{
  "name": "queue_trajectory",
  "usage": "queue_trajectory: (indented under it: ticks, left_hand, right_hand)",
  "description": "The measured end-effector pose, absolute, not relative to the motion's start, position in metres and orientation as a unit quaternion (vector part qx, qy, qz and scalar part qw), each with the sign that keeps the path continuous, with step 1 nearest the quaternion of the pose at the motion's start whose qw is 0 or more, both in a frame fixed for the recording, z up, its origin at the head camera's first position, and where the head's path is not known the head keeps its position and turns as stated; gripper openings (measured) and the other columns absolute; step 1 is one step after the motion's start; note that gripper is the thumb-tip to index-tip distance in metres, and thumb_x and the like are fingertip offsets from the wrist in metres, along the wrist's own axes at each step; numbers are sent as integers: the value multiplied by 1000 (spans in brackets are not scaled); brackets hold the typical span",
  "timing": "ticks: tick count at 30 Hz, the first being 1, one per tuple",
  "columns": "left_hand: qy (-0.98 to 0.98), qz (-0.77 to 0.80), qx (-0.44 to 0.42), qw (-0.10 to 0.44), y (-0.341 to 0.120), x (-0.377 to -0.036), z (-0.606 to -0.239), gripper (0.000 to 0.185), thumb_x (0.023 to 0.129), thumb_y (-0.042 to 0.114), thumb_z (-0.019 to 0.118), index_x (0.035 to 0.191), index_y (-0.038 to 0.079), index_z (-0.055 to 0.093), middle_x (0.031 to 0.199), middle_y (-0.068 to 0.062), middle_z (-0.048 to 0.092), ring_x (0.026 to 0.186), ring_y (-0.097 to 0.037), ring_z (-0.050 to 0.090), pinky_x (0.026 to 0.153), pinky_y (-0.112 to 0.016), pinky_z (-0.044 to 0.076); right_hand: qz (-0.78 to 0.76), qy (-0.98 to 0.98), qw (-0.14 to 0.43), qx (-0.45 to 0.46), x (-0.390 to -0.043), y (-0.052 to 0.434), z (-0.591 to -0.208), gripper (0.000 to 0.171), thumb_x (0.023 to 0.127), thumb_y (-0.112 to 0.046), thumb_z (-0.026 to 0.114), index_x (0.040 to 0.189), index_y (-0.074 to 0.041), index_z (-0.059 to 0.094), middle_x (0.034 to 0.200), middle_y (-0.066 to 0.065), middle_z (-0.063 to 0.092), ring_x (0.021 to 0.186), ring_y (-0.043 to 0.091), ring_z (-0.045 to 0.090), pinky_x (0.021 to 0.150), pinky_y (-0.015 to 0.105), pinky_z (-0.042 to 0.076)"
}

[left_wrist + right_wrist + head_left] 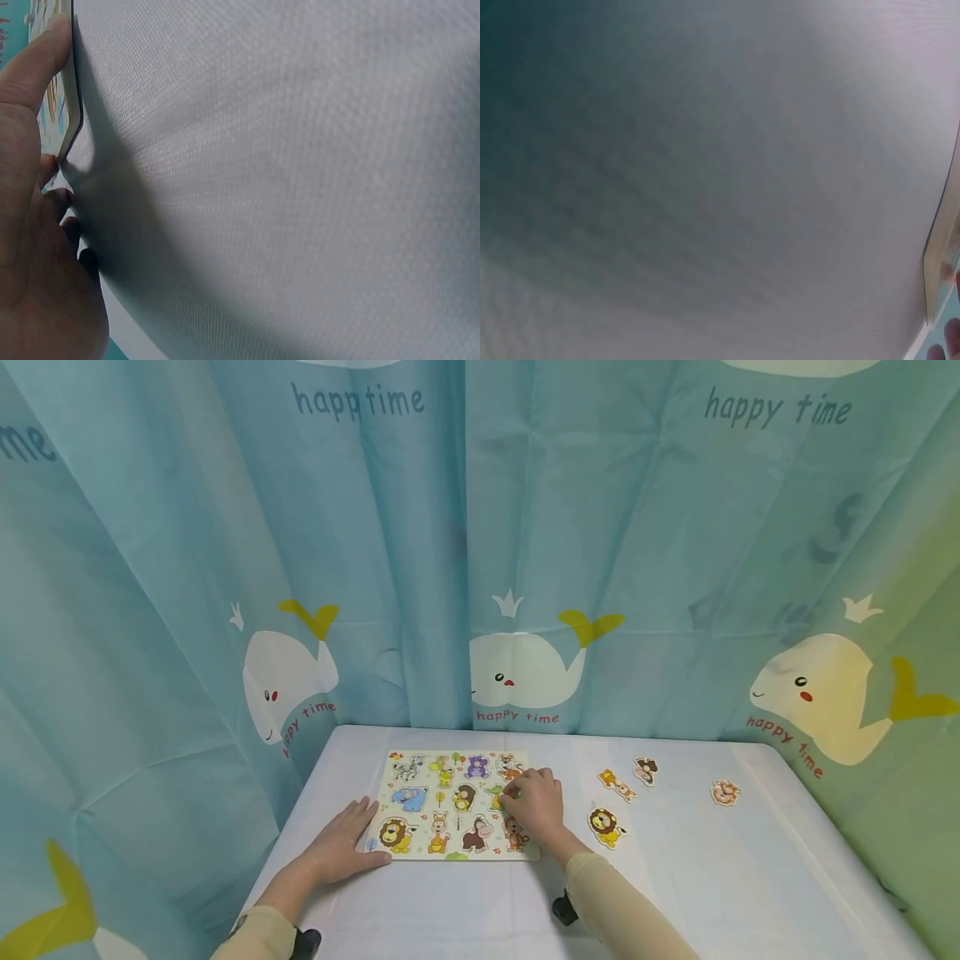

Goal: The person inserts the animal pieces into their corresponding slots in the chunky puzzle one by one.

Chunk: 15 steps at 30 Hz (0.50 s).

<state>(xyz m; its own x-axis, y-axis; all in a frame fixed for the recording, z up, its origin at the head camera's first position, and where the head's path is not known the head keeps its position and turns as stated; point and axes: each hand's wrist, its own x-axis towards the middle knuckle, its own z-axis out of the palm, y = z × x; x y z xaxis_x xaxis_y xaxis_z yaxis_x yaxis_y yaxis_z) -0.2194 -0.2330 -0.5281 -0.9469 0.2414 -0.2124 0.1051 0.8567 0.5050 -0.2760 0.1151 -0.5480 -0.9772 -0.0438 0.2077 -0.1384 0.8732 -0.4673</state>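
An animal puzzle board (pixel 422 853) lies on the white table, with several animal pictures in rows. My left hand (pixel 341 845) rests at its lower left corner, fingers stretched along the left edge and thumb at the front edge. The left wrist view shows the thumb (pixel 45 64) on the board's rim. Over the board's right side, my right hand (pixel 538 806) pinches a green animal puzzle piece (pixel 495 798) at the middle row; the fingers partly hide it. In the right wrist view only the board's edge (pixel 934 262) and some fingertips show.
Loose puzzle pieces lie right of the board: a lion piece (pixel 606 827), an orange animal piece (pixel 617 785), a brown-and-white piece (pixel 645 770) and, farther right, a brown animal piece (pixel 725 792). A blue curtain (pixel 420 568) with whales hangs behind the table (pixel 720 877).
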Motion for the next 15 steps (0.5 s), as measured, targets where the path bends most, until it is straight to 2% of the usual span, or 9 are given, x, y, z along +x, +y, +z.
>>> queue_trajectory:
  ticks: [8,15]
  left_hand:
    - [954,251,90,135,-235,-220,-531,107,81,59,78,159,2,33,165,-24,24,152,-47,17,119,-67,19]
    - [955,249,87,138,-235,-223,-535,108,80,62,77,160,4,32,166,-22,23,152,-46,17,120,-66,19]
  right_hand:
    - [240,-965,95,48,-278,115,-553,14,85,-31,84,80,-20,78,97,1,67,101,26,52,83,45,44]
    - [239,-964,93,69,-273,125,-551,10,86,-29,79,92,-21,82,105,1,67,108,27,51,87,47,44]
